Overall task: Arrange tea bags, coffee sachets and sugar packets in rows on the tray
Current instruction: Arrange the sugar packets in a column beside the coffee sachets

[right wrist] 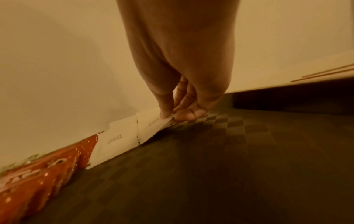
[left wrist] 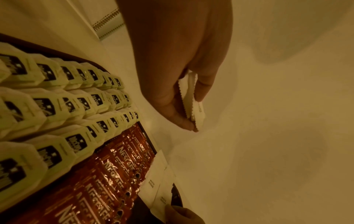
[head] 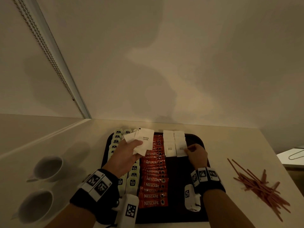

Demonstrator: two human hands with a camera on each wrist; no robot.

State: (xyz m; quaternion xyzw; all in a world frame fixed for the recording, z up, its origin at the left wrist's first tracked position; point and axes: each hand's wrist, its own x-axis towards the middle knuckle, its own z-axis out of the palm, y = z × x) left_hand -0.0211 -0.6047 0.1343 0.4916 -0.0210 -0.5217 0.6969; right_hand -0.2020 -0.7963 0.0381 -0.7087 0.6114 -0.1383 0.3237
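Head view: on the dark rectangular tray (head: 194, 178), pale green tea bags (head: 132, 182) and red coffee sachets (head: 153, 185) fill rows; white paper sugar packets (head: 174, 143) only begin two far rows.

Left wrist: left hand (left wrist: 178, 72) clasps spare packets (left wrist: 193, 104).

Right wrist: right hand (right wrist: 184, 84) pinches the nearest packet's corner (right wrist: 162, 121); the near right of the tray is unfilled.

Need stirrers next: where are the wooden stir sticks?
In the head view, the wooden stir sticks lie in a loose pile on the counter, right of the tray.
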